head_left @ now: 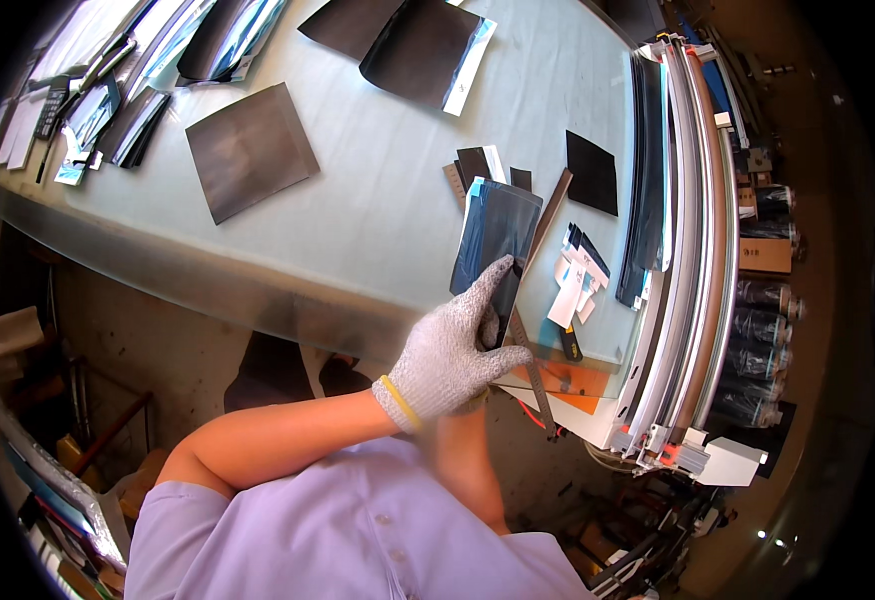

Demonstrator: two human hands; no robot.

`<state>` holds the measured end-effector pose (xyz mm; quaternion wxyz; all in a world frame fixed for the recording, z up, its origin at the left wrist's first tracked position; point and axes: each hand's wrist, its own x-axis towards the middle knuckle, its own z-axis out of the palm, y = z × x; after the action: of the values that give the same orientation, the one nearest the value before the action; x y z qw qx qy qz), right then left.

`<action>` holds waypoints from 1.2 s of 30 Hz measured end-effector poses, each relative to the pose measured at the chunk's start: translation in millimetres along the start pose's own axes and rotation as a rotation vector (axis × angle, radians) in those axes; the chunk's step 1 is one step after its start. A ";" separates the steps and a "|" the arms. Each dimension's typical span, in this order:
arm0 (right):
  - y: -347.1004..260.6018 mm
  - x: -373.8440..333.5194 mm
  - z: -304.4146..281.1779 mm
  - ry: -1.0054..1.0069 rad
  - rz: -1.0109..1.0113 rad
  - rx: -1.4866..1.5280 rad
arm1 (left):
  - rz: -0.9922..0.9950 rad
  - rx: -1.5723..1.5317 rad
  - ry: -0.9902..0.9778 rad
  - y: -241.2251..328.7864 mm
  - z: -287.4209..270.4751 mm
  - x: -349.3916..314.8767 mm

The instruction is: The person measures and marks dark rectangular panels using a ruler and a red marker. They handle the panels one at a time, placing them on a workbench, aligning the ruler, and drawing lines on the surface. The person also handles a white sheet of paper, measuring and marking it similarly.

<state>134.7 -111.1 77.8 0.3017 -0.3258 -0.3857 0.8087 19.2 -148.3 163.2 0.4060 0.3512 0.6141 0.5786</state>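
My left hand (450,352), in a grey knitted glove with a yellow cuff, grips the lower end of a dark, glossy film sheet (511,222). Its index finger lies along the film, while the thumb points right, apart from the finger. Blue and white strips show along the sheet's left edge. My right forearm (473,462) comes up from below and passes behind the left glove, which hides nearly all of the right hand. Beside the thumb, a metal ruler (535,385) slants over the table's near edge. A black-and-yellow utility knife (571,343) lies to the right.
Brown film sheets (250,150) lie on the glass-topped table (378,190). Small labelled scraps (580,275) and a black square (592,172) sit right of my hand. Long rollers (693,250) line the right edge; film bundles (133,125) are piled at far left.
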 end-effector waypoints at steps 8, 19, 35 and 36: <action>0.7 11.1 0.9 0.072 0.165 0.300 | -0.073 -0.031 0.047 1.8 -12.0 3.4; 65.9 56.4 30.6 0.502 0.255 -0.330 | -0.241 0.603 0.643 -141.9 -117.9 18.4; 65.9 54.9 29.7 0.355 0.427 -0.312 | 0.262 1.145 0.170 -154.7 -87.8 72.1; 47.3 54.3 23.2 0.317 0.457 -0.373 | 0.310 1.144 0.193 -161.7 -88.1 70.9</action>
<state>73.0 -105.5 34.3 0.1040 -0.5753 -0.3925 0.7101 -84.4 -135.4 -4.3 0.0059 0.5453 0.8038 0.2377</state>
